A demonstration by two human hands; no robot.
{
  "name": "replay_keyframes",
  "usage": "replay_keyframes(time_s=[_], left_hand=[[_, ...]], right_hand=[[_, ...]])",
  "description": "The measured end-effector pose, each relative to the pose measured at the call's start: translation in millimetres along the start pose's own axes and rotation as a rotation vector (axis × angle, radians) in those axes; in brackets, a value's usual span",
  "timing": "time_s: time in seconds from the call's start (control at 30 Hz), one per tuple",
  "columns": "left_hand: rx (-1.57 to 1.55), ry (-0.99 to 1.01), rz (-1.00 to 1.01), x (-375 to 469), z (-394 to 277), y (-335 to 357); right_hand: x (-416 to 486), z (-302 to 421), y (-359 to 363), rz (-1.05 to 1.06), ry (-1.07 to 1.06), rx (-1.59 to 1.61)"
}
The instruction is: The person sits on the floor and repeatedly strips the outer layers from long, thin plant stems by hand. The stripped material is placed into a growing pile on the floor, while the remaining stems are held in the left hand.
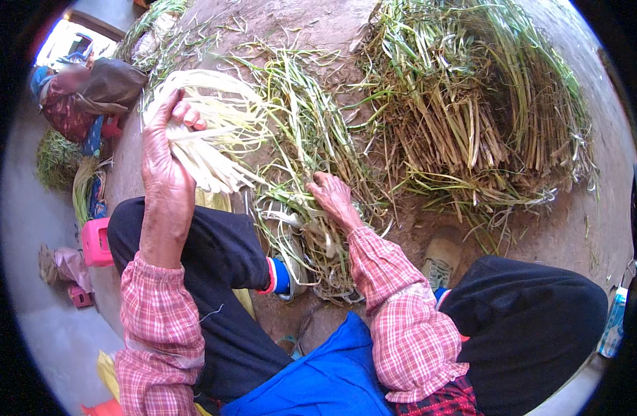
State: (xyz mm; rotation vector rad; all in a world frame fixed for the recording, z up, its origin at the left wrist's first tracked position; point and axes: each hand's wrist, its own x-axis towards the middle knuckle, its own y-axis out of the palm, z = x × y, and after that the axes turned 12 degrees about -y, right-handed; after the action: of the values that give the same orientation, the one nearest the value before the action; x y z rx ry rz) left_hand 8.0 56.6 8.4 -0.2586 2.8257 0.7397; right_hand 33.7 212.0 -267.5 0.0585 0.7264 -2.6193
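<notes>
My left hand (167,140) is raised at the left and grips a bundle of pale, peeled leafy stalks (209,161); their cut ends point down to the right, and the long pale leaves bend over behind. Lower and near the middle, my right hand (333,197) rests on a loose heap of green stalks (302,114) on the ground, its fingers bent; whether it grips a stalk cannot be told. Stripped leaves and peelings (328,249) lie below it, between my feet.
Large stacks of unpeeled stalks (453,119) lie at the upper right. Another person (89,99) sits at the upper left, with green bundles (58,161) nearby. A pink plastic stool (96,242) stands beside my left knee. My shoe (440,260) is right of the peelings.
</notes>
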Motion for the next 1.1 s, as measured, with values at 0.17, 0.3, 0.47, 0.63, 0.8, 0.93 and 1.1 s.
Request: replay_keyframes(time_s=[0.17,0.3,0.47,0.63,0.8,0.93,1.1], left_hand=[[0.025,0.254,0.076,7.1,-28.8,-22.3],[-0.105,0.31,0.01,10.5,-56.6,-36.2],[-0.093,0.331,-0.069,1.4,-61.3,-47.7],[-0.13,0.185,-0.323,-3.0,-30.4,-8.7],[0.002,0.053,-0.305,12.2,-9.8,-27.9],[0.021,-0.125,-0.231,19.7,14.0,-25.7],[0.051,-0.255,-0.21,23.1,38.9,-24.0]], right_hand=[[-4.6,19.0,-29.1,-0.277,-0.007,0.567],[-15.5,46.1,-84.0,-0.366,-0.198,1.207],[-20.2,43.7,-104.7,-0.26,-0.2,1.413],[-20.2,34.5,-67.8,-0.26,-0.161,0.721],[-22.8,73.8,-77.4,-0.126,-0.309,0.8],[-22.5,66.8,-64.2,-0.053,-0.354,0.616],[-31.3,95.0,-81.1,-0.039,-0.383,0.439]])
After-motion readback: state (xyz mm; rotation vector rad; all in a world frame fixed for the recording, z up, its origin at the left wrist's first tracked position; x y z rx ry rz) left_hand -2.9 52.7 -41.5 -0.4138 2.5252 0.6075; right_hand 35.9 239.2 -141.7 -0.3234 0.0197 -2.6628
